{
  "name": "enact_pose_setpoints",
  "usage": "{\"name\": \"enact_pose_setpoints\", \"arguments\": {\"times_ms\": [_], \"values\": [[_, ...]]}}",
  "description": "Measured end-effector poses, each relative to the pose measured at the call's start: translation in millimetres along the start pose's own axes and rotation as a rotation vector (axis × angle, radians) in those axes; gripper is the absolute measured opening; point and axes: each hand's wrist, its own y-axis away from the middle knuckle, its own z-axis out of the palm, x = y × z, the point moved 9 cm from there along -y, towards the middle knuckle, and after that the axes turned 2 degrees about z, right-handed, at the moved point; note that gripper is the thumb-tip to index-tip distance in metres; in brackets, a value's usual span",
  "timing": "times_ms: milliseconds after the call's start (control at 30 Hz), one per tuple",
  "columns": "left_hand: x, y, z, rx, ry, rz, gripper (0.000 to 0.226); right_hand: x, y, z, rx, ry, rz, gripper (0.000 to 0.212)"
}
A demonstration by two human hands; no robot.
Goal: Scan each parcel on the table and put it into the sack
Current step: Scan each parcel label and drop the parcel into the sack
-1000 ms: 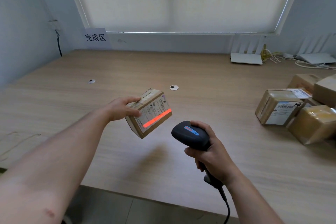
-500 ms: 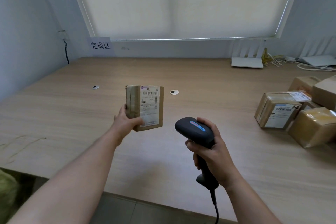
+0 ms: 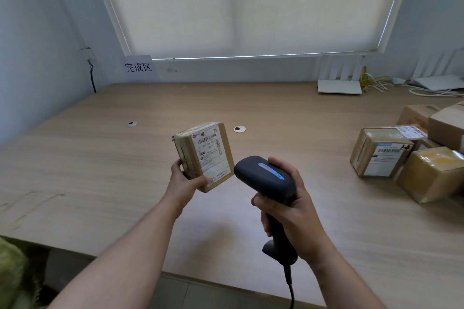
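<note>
— Parcel position?
— Small parcel (image 3: pixel 204 155) held upright above the table (image 3: pixel 288 113), left hand (image 3: pixel 184 179) gripping its lower corner, label facing the scanner (image 3: pixel 267 178), which the right hand (image 3: pixel 292 211) grasps.
— Step?
— Scanning, in my judgement; no beam visible. Next: bag it, probably the green fabric (image 3: pixel 11 273) lower left.
— Surroundings?
— Further parcels (image 3: pixel 381 155) right; blind-covered window (image 3: pixel 238 5) behind.
</note>
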Motion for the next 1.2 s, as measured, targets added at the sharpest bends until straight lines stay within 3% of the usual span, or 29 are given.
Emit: {"name": "enact_pose_setpoints", "arguments": {"times_ms": [667, 900, 1200], "values": [[1.2, 6.7, 3.7, -0.020, 0.017, 0.029, 0.090, -2.4, -1.6, -6.5, 0.021, 0.089, 0.009, 0.064], [-13.8, 39.1, -22.3, 0.107, 0.026, 0.072, 0.093, 1.4, -6.3, 6.0, -0.012, 0.148, -0.002, 0.064], [-42.3, 99.8, -99.6, 0.350, 0.006, 0.079, 0.096, 15.6, -11.4, 73.3, -0.211, 0.163, 0.006, 0.065]]}}
